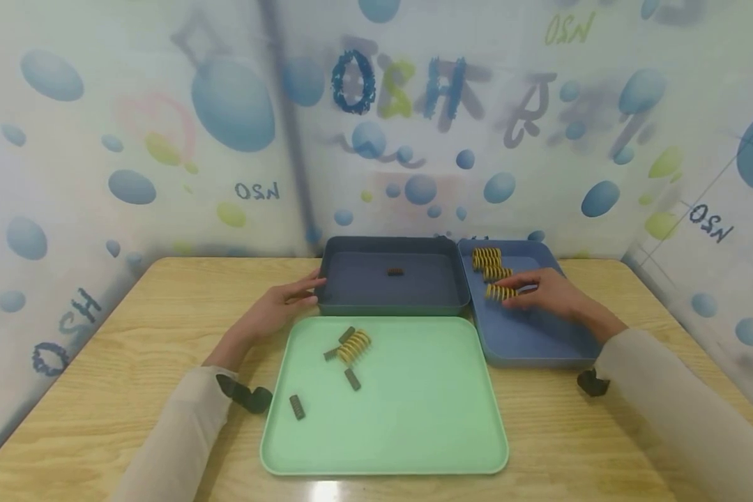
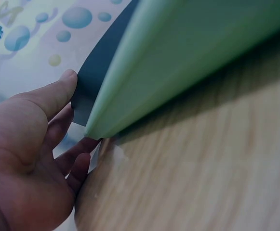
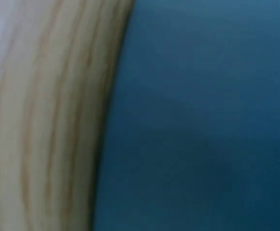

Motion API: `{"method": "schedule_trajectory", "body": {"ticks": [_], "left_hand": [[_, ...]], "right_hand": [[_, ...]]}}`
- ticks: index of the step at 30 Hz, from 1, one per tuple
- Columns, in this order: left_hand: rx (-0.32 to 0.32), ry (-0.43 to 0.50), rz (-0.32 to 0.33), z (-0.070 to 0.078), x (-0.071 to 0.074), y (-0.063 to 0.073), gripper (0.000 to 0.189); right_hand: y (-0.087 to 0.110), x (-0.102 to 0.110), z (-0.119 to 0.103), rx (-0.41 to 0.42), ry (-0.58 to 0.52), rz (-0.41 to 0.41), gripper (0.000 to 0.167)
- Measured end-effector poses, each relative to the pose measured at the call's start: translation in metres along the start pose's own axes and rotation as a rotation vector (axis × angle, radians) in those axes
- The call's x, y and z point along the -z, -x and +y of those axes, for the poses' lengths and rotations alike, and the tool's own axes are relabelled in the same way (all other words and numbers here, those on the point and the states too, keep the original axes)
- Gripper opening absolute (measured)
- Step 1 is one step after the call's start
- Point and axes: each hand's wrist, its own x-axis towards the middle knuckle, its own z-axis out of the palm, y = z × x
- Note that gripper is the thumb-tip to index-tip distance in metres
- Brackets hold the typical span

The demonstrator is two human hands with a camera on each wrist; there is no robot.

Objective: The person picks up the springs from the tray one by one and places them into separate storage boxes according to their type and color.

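Note:
In the head view my right hand [image 1: 551,296] pinches a yellow coil spring [image 1: 499,292] between thumb and fingers, low over the blue tray [image 1: 539,341]. More yellow springs [image 1: 487,259] lie just behind it in that tray. My left hand [image 1: 279,307] touches the left side of the dark tray [image 1: 395,300] with relaxed fingers; the left wrist view shows its thumb [image 2: 65,91] against that wall. A small dark spring [image 1: 394,272] lies inside the dark tray. On the green tray [image 1: 414,418] are one yellow spring [image 1: 354,346] and several small dark springs [image 1: 297,406].
All three trays stand on a wooden table [image 1: 132,335], the green one in front of the dark one. A printed wall covering [image 1: 376,139] rises behind the table. The right wrist view shows only blue tray surface [image 3: 202,120] and wood grain [image 3: 48,120], blurred.

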Motion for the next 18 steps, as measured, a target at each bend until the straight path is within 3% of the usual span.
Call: {"method": "schedule_trajectory", "body": {"ticks": [4,18], "left_hand": [[-0.019,-0.016,0.003,-0.018,0.0,-0.005,0.045],[-0.008,-0.013,0.0,-0.022,-0.001,-0.006,0.045]], "right_hand": [[-0.003,0.0,0.003,-0.019,-0.001,-0.003,0.053],[-0.011,-0.002,0.011,-0.072,-0.012,0.003,0.052]]}}
